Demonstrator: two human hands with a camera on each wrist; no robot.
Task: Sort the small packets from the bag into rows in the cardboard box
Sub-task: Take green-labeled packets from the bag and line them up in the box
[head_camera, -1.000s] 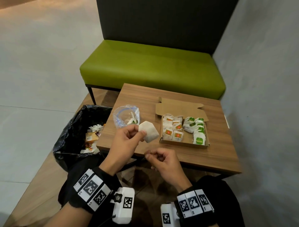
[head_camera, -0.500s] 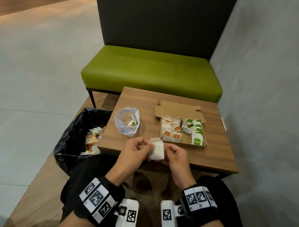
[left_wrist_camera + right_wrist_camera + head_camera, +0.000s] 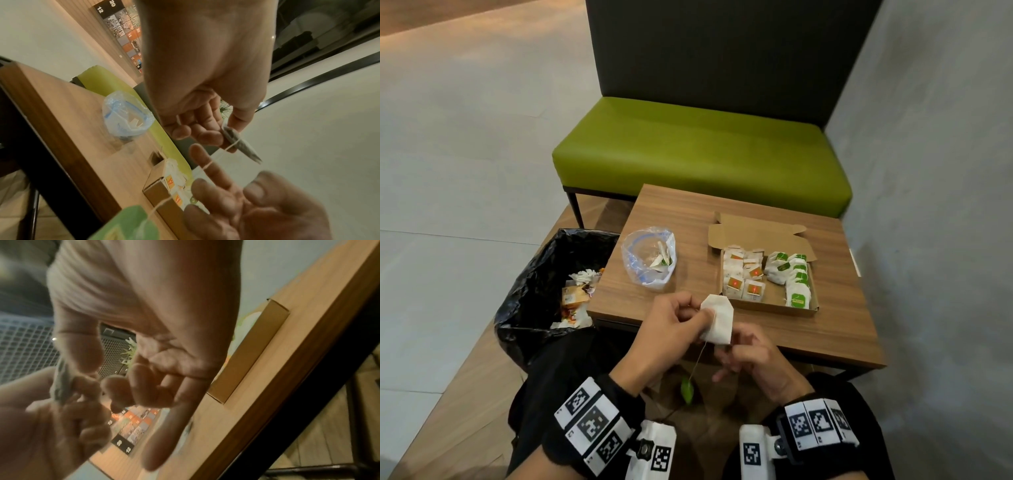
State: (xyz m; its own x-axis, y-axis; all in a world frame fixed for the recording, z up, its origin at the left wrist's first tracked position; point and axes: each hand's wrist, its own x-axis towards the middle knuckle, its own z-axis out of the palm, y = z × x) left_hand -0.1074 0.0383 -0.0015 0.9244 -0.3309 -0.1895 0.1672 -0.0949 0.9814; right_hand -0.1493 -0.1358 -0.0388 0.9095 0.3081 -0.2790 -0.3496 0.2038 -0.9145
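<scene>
I'm mid-sort: my left hand (image 3: 674, 317) pinches a white tea bag (image 3: 719, 320) at lower centre of the head view, green tag (image 3: 686, 391) dangling on its string. My right hand (image 3: 748, 356) is loosely curled below, string seemingly draped over one finger. Next, gather the string and carry it to the cardboard box (image 3: 770, 306) up right, clearing the table edge (image 3: 722, 330); the green row's front has room.

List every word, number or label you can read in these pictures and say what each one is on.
"12" and "20": white numbers on dark tiles of the wall panel, left wrist view; both show again in the right wrist view.
"16", "20", "17": smaller numbers on its orange and grey tiles, barely legible.
Orange-tagged tea bags in the cardboard box: print too small.
Green-tagged tea bags: print too small.
Green tag: blurred.
Wristband markers: patterns, no text.
</scene>
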